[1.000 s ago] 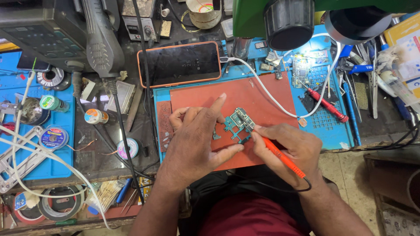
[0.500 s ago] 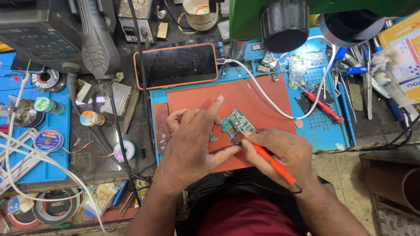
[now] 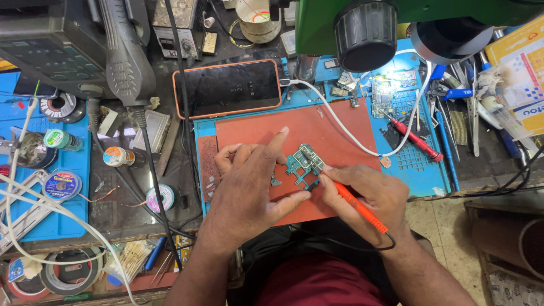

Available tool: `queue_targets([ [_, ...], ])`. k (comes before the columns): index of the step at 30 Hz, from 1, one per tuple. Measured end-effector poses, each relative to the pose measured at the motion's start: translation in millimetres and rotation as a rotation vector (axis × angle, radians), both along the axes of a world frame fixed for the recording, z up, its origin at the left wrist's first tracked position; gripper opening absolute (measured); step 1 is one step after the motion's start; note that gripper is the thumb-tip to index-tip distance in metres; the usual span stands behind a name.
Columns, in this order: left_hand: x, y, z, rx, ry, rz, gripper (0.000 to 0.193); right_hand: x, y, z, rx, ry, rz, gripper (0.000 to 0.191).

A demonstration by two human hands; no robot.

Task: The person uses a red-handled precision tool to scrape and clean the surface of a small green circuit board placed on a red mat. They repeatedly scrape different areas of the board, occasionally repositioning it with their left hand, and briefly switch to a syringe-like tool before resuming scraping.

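Observation:
A small teal circuit board (image 3: 305,163) lies on a red work mat (image 3: 255,133). My left hand (image 3: 249,190) rests flat on the mat with fingers spread, its index fingertip and thumb bracing the board's left side. My right hand (image 3: 377,198) grips an orange-handled soldering iron (image 3: 360,208) like a pen. The iron's tip touches the board's lower right edge. A black cord runs from the iron back under my wrist.
A phone in an orange case (image 3: 228,88) lies behind the mat, with a white cable (image 3: 351,136) crossing the mat. A red screwdriver (image 3: 416,140) and tweezers lie right. A green microscope (image 3: 362,25) hangs overhead. Solder spools (image 3: 61,184), tape rolls and flux jars crowd the left.
The camera view has shifted slightly. Both hands stay on the board, with the iron tip kept at its lower right edge.

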State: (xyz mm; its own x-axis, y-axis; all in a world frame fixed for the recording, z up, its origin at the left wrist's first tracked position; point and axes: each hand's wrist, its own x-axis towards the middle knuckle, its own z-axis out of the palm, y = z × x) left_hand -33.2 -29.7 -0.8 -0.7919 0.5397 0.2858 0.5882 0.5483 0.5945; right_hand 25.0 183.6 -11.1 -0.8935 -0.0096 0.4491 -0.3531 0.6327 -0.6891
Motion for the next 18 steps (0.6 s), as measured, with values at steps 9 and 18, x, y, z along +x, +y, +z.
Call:
queue_targets([
  [9, 0.6, 0.7, 0.4, -0.003, -0.003, 0.003, 0.104, 0.1, -0.2, -2.0, 0.007, 0.005, 0.021, 0.019],
  [18, 0.4, 1.2, 0.9, -0.003, 0.009, 0.002, 0.103, -0.1, 2.2, -2.5, -0.006, -0.013, -0.018, 0.018],
])
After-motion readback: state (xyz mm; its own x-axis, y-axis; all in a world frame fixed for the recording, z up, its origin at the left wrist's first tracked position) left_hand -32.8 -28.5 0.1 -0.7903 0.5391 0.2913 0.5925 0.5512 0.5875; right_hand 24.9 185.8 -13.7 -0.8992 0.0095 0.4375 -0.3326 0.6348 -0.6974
